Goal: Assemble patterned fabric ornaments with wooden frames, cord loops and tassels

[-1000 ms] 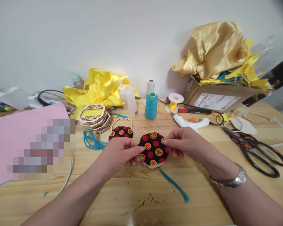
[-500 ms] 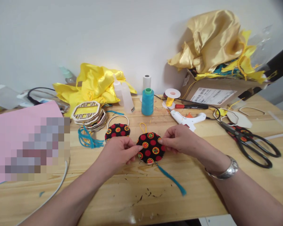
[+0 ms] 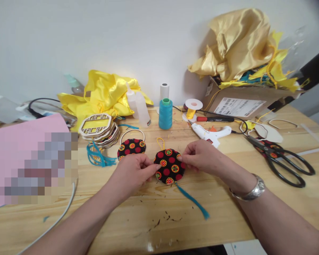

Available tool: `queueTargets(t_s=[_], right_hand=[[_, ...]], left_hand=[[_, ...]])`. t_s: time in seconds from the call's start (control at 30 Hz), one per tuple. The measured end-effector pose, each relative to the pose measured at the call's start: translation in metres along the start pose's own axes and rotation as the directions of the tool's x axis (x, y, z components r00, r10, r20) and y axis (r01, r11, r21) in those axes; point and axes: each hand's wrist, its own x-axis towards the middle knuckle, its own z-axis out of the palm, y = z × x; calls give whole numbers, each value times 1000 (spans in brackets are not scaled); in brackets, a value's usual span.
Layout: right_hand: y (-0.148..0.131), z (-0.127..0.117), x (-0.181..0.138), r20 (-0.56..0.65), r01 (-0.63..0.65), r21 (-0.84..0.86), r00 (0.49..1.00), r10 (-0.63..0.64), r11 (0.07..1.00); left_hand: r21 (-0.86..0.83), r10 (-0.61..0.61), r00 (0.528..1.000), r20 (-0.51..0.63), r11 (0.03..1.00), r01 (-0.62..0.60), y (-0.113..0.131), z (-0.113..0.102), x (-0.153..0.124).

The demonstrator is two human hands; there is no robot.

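Using the blue thread cone (image 3: 165, 115) as my landmark: the round fabric-covered disc (image 3: 170, 167) is on the near side of it, roughly in line. The cloth's black with red dots and orange-rimmed flowers, looks pretty smooth over the face. Left hand (image 3: 135, 171) has its left edge pinched between thumb and fingers, right hand (image 3: 202, 157) pinches the right edge the same way, silvery bracelet (image 3: 251, 191) on that wrist. Thin yellow cord loop (image 3: 164, 143) pokes up toward the cone, silky blue tassel (image 3: 192, 199) trails off the near side onto the grainy pale wood table (image 3: 138, 226).

Left of the cone: crumpled shiny yellow satin (image 3: 108, 94), a stack of thin fretwork wooden frames (image 3: 95, 135), and, nearer, a matching patterned piece (image 3: 131, 146) by the left hand. Right of it: a white plastic glue gun (image 3: 200, 131), then big black-handled scissors (image 3: 270, 152).

Compared with a second ago, the pale strip of backing under the disc's lower edge is pretty much gone, cloth reaches down there now. Same pinch both sides, and the whole view's shifted a bit.
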Motion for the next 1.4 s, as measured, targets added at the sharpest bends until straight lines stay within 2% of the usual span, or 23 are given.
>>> queueTargets(t_s=[0.43,0.73,0.93,1.07,1.13,1.2,1.3,1.33,1.4], right_hand=[[-2,3,0,-45,41,-81,998,-45,996],[-12,3,-4,-69,19,-178,997,-31,984],[-15,2,-5,-90,7,-200,996,-25,980],[-14,0,-5,-196,-12,-207,980,-29,978],[-13,-1,-6,-251,63,-158,963,-102,985],[-12,0,-7,-229,214,-96,946,-231,972],[-12,0,-10,-76,461,-77,881,-466,884],[-12,1,-11,-19,522,-83,851,-526,849],[-12,2,-12,70,593,-80,805,-589,801]], left_hand=[[72,21,999,-27,997,-19,3,1,-1],[114,84,991,-99,991,-73,1,2,-2],[107,57,993,-105,993,-45,-2,1,-1],[263,130,971,-201,962,-75,-3,-3,-3],[351,241,940,-242,925,-146,-3,-5,-4],[393,408,882,-235,870,-298,-4,-6,-3],[411,622,772,-134,743,-527,-7,-6,-1],[417,653,751,-99,713,-564,-9,-6,0],[429,666,744,-46,686,-588,-11,-5,2]])
